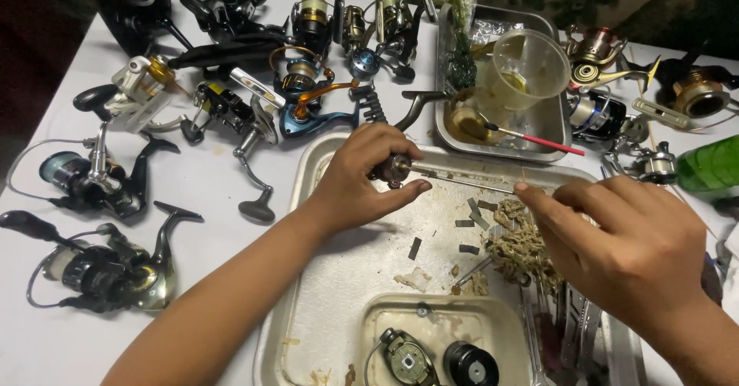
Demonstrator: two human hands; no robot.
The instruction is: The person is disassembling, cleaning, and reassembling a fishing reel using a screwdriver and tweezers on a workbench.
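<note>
Head view: your left hand (pixel 356 177) pinches a small metal part (pixel 394 170) in mid frame; your right hand (pixel 623 247) pinches its thin rod (pixel 462 180) over the tray (pixel 308 278).

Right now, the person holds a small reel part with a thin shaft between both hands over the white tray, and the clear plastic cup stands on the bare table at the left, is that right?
Not quite. The head view shows the clear plastic cup in the metal tray at the top right, not on the bare table. The rest holds: left hand and right hand hold the reel part over the white tray.
</note>
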